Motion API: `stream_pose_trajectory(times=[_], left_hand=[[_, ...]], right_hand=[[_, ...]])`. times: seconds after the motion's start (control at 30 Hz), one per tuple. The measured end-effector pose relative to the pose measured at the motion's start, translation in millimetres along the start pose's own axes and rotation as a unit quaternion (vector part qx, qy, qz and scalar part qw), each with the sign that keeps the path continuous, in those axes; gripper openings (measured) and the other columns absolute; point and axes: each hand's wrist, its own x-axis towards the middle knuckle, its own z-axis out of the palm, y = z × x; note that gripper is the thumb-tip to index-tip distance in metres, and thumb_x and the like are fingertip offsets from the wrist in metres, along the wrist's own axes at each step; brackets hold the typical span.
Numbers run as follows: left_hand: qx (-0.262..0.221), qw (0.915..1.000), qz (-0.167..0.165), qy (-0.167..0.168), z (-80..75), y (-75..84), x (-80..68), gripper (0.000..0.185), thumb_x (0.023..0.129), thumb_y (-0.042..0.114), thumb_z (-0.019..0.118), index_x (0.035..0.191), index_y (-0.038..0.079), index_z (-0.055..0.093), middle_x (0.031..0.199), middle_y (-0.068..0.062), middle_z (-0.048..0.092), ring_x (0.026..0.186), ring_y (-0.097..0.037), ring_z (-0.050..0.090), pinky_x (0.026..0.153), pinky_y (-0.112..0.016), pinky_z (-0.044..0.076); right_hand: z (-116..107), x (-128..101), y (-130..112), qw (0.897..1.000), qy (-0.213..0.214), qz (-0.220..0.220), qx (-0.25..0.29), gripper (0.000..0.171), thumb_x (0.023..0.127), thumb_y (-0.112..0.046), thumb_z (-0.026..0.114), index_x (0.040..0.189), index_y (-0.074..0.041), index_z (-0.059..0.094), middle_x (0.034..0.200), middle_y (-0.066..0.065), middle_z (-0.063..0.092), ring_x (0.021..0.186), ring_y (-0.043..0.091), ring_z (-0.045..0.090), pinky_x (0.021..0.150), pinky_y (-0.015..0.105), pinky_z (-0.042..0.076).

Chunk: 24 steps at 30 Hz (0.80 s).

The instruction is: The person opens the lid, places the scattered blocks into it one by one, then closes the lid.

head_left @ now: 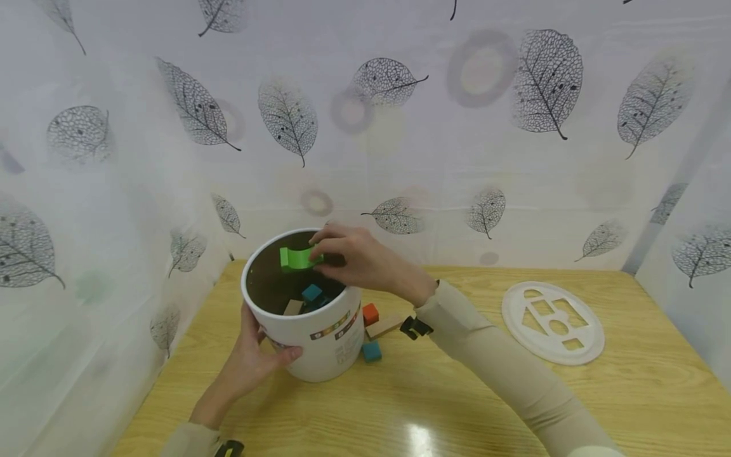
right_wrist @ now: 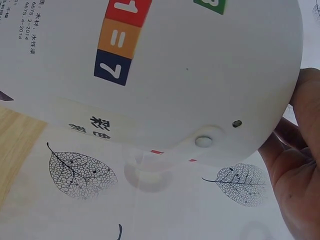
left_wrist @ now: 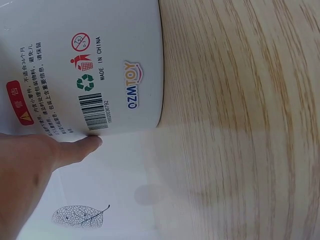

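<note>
— What's on your left side?

— My left hand [head_left: 251, 355] cups the smooth white cylindrical cardboard bucket [head_left: 320, 346], fingers curled round its near wall and thumb pressed flat against it. In the left wrist view the thumb tip [left_wrist: 85, 147] lies against the glossy printed surface, just under a barcode. The bucket stands upright on the pale, grainy wooden table [head_left: 445, 393], close to the left wall.

— And inside the bucket?

— The inside is dark brown. A blue wooden cube [head_left: 311, 292] and a plain tan wooden block [head_left: 293, 307] lie at the bottom.

— What is your right hand doing?

— My right hand [head_left: 356, 257] hovers over the bucket's open mouth, fingertips pinching a bright green arch-shaped wooden block [head_left: 297, 258] above the far rim.

— What lies further right?

— Just beside the bucket's base are a small red-orange wooden cube [head_left: 370, 313], a flat natural-wood plank [head_left: 384, 327] and a teal wooden cube [head_left: 371, 351], close together. Well apart, on the right, a round white plastic lid [head_left: 552, 322] lies flat, with shaped cut-outs through it.
</note>
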Motion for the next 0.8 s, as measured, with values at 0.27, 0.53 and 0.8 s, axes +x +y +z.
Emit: stream_pose_trajectory(times=[0.27,0.53,0.8], left_hand=[[0.002,1.0000,-0.004,-0.002,-0.5,-0.3,0.4,0.133,0.075,0.009,0.087,0.161,0.039,-0.010,0.170,-0.011,0.011,0.153,-0.043,0.018,0.106,-0.088,0.022],[0.002,0.9999,-0.011,0.002,0.5,1.5,1.0,0.132,0.076,0.009,0.087,0.161,0.039,-0.009,0.170,-0.011,0.012,0.154,-0.042,0.018,0.107,-0.088,0.023],[-0.001,0.9999,-0.014,0.005,1.3,1.7,0.7,0.129,0.077,0.010,0.087,0.162,0.040,-0.006,0.170,-0.007,0.012,0.154,-0.042,0.018,0.105,-0.089,0.022]], right_hand=[[0.1,1.4,2.0,1.000,0.015,-0.010,0.006,0.018,0.089,-0.003,0.077,0.106,-0.003,0.076,0.114,0.012,0.070,0.104,0.020,0.069,0.092,0.015,0.058],[-11.4,-3.7,7.3,0.997,0.068,-0.044,-0.004,0.014,0.088,-0.004,0.078,0.101,0.000,0.075,0.107,0.013,0.070,0.084,0.019,0.069,0.074,0.019,0.061],[-37.0,-41.4,27.7,0.995,0.098,-0.019,-0.007,0.015,0.085,0.005,0.078,0.099,0.002,0.074,0.104,0.016,0.070,0.094,0.025,0.073,0.080,0.022,0.064]])
